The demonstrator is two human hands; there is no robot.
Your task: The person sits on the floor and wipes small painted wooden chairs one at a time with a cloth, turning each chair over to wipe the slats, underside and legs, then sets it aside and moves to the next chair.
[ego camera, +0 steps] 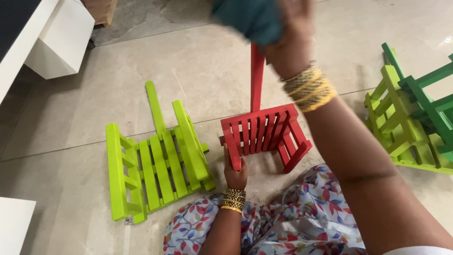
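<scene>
A small red slatted wooden chair (264, 130) lies tipped on the tiled floor in front of me. My left hand (235, 172) grips its near front leg from below. My right hand (288, 33) is raised above the chair's long red back post and is closed on a dark teal cloth (247, 19), blurred at the top of the view. Gold and dark bangles ring both wrists.
A lime green slatted chair (155, 165) lies flat on the floor to the left. Stacked lime and dark green chairs (415, 118) sit at the right edge. White furniture (56, 38) stands at the upper left, a white block (14, 226) at lower left. My floral-clothed lap is below.
</scene>
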